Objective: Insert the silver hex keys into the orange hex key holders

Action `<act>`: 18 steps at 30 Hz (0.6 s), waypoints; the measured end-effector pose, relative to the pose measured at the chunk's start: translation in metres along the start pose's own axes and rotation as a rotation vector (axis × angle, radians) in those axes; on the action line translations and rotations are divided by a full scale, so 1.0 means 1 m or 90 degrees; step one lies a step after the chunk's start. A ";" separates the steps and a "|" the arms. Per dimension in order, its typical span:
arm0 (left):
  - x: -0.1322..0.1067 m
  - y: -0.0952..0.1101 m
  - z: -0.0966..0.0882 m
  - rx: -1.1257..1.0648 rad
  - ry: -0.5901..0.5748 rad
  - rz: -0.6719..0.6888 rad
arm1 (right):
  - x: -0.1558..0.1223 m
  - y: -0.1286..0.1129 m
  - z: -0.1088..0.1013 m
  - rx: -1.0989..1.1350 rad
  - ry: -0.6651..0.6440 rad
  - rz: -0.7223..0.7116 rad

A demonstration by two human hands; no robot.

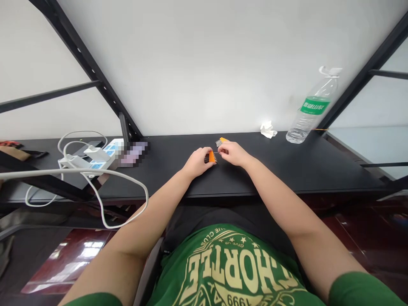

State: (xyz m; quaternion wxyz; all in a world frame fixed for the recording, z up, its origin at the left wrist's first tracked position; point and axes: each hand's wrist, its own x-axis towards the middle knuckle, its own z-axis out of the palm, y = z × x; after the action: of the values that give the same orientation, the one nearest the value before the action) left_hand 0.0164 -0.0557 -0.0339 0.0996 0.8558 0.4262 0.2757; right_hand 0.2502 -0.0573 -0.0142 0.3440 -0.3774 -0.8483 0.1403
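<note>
My left hand (198,163) is closed round a small orange holder (211,157) just above the black desk (165,170). Several thin metal rods stick out of the holder on its right side. Facing it, my right hand (233,153) has thumb and fingertips pinched on a thin metal rod (216,153) that points left towards the holder. Whether the rod's tip touches the holder is too small to tell. Just behind my right fingers lies a second orange piece (224,140) with a row of thin metal rods (219,143); my hand partly hides it.
A clear plastic bottle (309,111) with a green label stands at the back right, beside a crumpled white tissue (268,129). On the left are a white power strip (108,155) and a blurred-out flat object (135,154). A white cable (140,182) hangs over my left forearm.
</note>
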 end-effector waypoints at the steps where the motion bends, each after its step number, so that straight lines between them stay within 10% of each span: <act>1: 0.000 0.000 0.000 0.000 -0.001 -0.002 | 0.000 0.000 0.000 0.004 0.006 0.006; 18: 0.000 0.002 -0.002 0.025 -0.020 0.014 | -0.002 -0.007 0.006 -0.206 -0.016 -0.044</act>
State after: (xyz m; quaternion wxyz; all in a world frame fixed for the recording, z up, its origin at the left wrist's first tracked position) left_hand 0.0169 -0.0570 -0.0316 0.0860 0.8665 0.4203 0.2551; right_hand 0.2426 -0.0634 -0.0160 0.2727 -0.3970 -0.8764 -0.0052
